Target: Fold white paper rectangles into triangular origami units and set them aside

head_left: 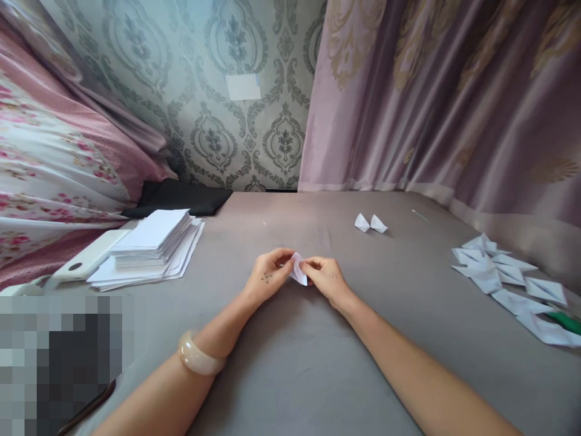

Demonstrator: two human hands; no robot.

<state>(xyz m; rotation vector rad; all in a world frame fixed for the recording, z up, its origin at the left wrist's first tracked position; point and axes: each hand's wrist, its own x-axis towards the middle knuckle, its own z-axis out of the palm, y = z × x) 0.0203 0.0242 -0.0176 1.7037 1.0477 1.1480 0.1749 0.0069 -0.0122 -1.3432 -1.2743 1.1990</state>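
Between my two hands is a small piece of folded white paper (pixel 298 270), held just above the grey tabletop. My left hand (pixel 269 274) pinches its left side with thumb and fingers. From the other side, my right hand (pixel 327 278) grips it the same way, the thumb lying over its face. The fingers behind the paper are partly hidden. A pale bangle (pixel 200 356) circles my left wrist. Beyond my right hand, two small folded paper pieces (pixel 370 223) sit side by side on the table.
At the left rises a stack of white paper (pixel 152 239), beside a white flat object (pixel 93 254) and a folded black cloth (pixel 181 197). Several folded paper boats (pixel 508 272) lie at the right, near something green (pixel 565 321). Curtains (pixel 385 91) hang behind the table.
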